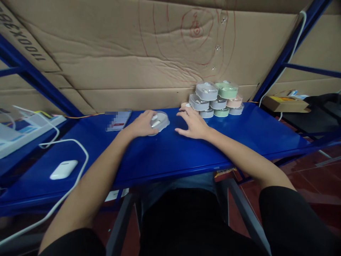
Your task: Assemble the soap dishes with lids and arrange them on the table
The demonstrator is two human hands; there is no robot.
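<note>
On the blue table (149, 160), my left hand (144, 123) grips the left side of a rounded, clear-topped plastic case (161, 121) with something white inside. The thumb lies at its near edge and the fingers at its far side. My right hand (195, 123) is open, its fingers spread and pointing left, with a gap between it and that case. Just behind the right hand, a stack of similar clear-topped cases (206, 91) in grey, green and pink stands against the cardboard. A pinkish case (185, 105) shows partly behind the right fingers.
A phone (123, 120) lies left of my left hand. Farther left are a white earbud case (64, 169) and a white cable (85, 156) that loops over the table edge. A cardboard wall (119, 71) closes the back; blue posts (39, 81) frame the sides.
</note>
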